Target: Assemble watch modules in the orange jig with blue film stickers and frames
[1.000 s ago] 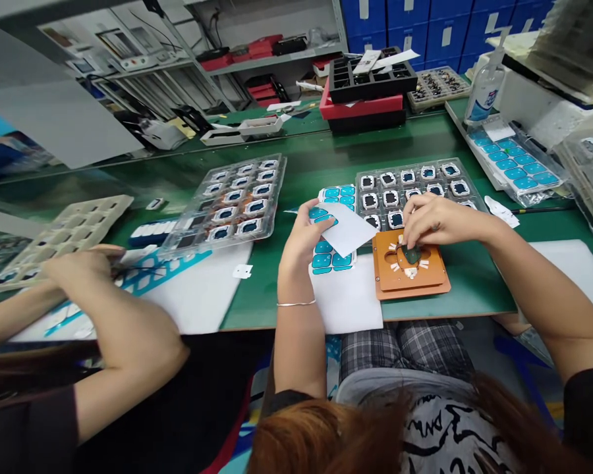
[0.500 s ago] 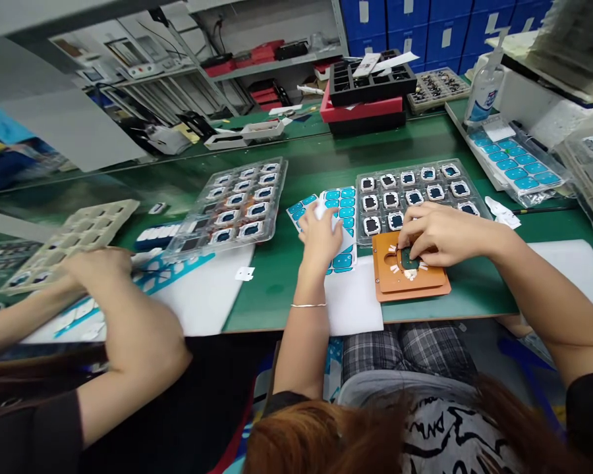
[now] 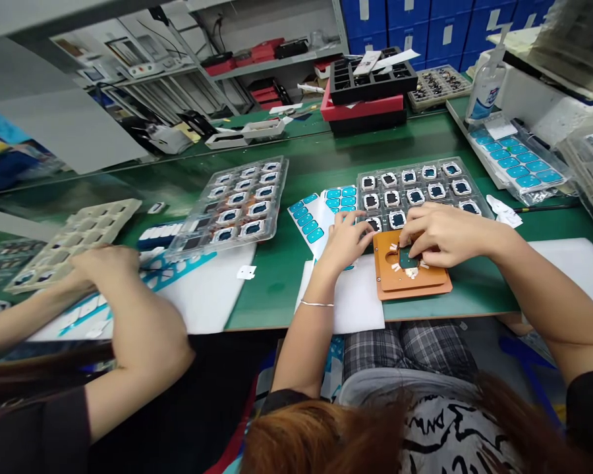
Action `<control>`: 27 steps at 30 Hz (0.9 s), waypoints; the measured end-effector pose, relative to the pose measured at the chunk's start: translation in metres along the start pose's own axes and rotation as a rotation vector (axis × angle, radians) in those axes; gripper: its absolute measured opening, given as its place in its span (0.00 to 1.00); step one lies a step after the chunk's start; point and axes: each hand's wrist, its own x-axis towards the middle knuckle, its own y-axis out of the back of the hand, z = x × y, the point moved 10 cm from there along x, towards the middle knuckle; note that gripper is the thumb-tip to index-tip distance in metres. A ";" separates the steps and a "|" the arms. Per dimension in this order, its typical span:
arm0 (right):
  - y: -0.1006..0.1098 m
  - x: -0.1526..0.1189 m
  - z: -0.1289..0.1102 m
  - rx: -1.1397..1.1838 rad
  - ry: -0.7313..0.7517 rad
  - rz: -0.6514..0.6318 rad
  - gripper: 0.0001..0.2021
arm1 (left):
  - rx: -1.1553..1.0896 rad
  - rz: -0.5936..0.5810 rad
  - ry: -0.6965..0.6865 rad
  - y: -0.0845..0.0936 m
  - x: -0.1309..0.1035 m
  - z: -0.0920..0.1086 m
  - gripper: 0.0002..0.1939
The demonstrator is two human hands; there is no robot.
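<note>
An orange fixture (image 3: 410, 283) lies near the table's front edge, with a small dark green square part (image 3: 408, 259) in its recess. My right hand (image 3: 437, 236) is over the fixture, its fingers pinched on the dark green part. My left hand (image 3: 344, 242) hovers just left of the fixture with its fingers apart and nothing in them. Beneath and behind it lie sheets of blue stickers (image 3: 310, 224) and a white foam sheet (image 3: 358, 306). Behind the fixture stands a clear tray (image 3: 420, 181) of white-framed square parts.
Another clear tray (image 3: 237, 199) of parts lies left of centre. Farther left, a co-worker's arms (image 3: 143, 316) reach over a beige tray (image 3: 89, 230). At the back are black and red boxes (image 3: 366, 108); a pump bottle (image 3: 484, 92) stands at the right.
My left hand has moved right, off the sticker sheets and towards the fixture, uncovering more of the left sheet. My right hand has stayed at the dark green part.
</note>
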 end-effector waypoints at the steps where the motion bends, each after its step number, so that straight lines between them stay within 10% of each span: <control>1: 0.000 0.000 0.000 0.001 0.001 -0.001 0.14 | -0.010 0.013 -0.011 0.000 0.001 0.000 0.11; 11: -0.002 0.004 0.004 0.004 0.023 0.109 0.17 | -0.056 0.074 -0.094 -0.005 0.005 -0.006 0.08; 17: 0.005 -0.003 0.055 -0.054 -0.307 0.441 0.15 | -0.075 0.170 -0.170 0.002 0.005 0.001 0.13; 23: -0.008 -0.007 0.085 0.238 -0.436 0.522 0.13 | -0.368 0.426 -0.443 0.032 -0.005 0.020 0.17; 27: 0.000 -0.010 0.068 0.470 -0.405 0.572 0.17 | -0.436 0.380 -0.444 0.030 -0.009 0.034 0.20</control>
